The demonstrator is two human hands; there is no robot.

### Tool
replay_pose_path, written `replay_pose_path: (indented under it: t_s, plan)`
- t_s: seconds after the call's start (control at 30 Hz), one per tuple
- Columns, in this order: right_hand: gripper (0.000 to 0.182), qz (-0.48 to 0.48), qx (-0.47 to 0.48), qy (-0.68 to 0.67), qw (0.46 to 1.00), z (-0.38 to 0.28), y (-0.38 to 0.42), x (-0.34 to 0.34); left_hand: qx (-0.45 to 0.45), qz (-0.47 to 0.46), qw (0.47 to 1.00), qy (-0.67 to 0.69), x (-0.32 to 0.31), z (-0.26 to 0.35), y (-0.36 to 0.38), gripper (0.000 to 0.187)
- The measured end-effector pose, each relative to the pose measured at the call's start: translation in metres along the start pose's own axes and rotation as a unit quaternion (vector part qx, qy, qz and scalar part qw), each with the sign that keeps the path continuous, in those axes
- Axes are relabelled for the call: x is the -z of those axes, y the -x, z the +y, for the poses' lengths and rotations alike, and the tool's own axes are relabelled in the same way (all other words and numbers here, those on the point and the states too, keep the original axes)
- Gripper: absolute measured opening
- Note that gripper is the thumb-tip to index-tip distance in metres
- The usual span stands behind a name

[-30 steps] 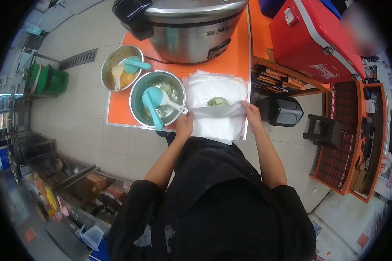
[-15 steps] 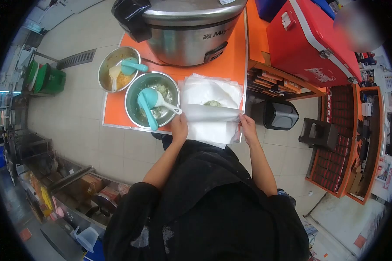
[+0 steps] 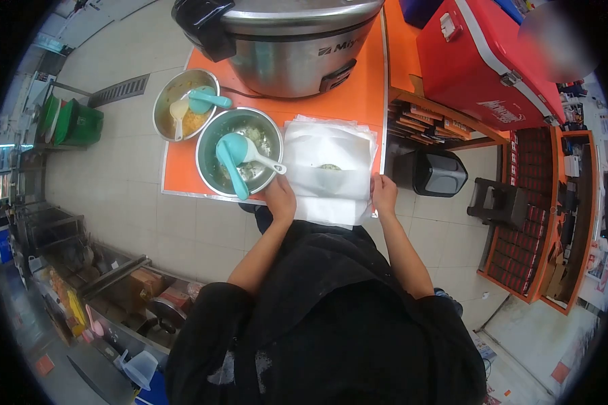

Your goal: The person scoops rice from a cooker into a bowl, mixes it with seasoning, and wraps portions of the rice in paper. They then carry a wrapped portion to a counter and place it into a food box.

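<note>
A stack of white paper sheets lies on the orange table at its front edge. On the top sheet sits a small patch of greenish food, its near part covered by a translucent folded flap of paper. At the left edge of the paper, my left hand is closed, its fingertips partly hidden beside the green-lined bowl. My right hand pinches the paper's right edge. That metal bowl holds a turquoise scoop and a white rice paddle.
A second metal bowl with yellowish food, a cream paddle and a turquoise scoop stands behind. A large rice cooker fills the table's back. To the right are a red cooler and a black bin.
The raised paper flap has come down flat over the near part of the food. Both hands have stayed at the paper's sides, the right a little lower.
</note>
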State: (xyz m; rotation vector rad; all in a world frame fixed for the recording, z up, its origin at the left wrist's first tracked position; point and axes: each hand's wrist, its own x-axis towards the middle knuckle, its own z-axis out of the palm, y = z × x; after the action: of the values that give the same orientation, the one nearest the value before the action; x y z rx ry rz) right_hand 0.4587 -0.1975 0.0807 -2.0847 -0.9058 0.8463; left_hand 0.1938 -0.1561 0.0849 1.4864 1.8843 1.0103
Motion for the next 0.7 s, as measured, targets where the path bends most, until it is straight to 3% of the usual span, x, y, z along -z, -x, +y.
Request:
replay_pose_path:
  t_s: [0.07, 0.13, 0.23, 0.33, 0.47, 0.6, 0.67, 0.7]
  plan:
    - [0.033, -0.019, -0.033, -0.037, 0.999, -0.003, 0.003, 0.001, -0.051, 0.009, 0.998, -0.039, 0.008, 0.012, 0.012, 0.036]
    - [0.028, -0.038, 0.004, -0.16, 0.986, -0.001, 0.006, -0.003, -0.024, 0.022, 0.999, 0.002, 0.005, 0.009, 0.019, 0.036]
    - [0.029, -0.112, -0.036, -0.08, 0.99, -0.004, 0.012, 0.002, 0.026, -0.004, 0.998, 0.06, 0.007, 0.004, 0.016, 0.036]
    - [0.025, -0.14, -0.07, -0.152, 0.976, -0.008, 0.011, 0.003, 0.037, -0.049, 0.996, 0.064, 0.009, 0.002, 0.008, 0.031]
    - [0.023, -0.129, -0.051, -0.194, 0.971, -0.003, 0.006, -0.005, -0.01, -0.024, 1.0, 0.009, -0.002, -0.006, 0.002, 0.028]
    - [0.022, -0.084, -0.033, -0.095, 0.991, -0.001, 0.004, -0.009, -0.003, 0.001, 1.0, -0.011, 0.01, 0.002, 0.015, 0.025]
    - [0.022, -0.077, -0.017, -0.086, 0.993, -0.004, 0.001, -0.01, -0.229, 0.025, 0.959, -0.163, 0.042, 0.021, 0.038, 0.028]
    - [0.023, -0.077, -0.019, -0.079, 0.994, -0.003, 0.0, -0.01, -0.23, 0.027, 0.959, -0.163, 0.039, 0.004, 0.046, 0.028]
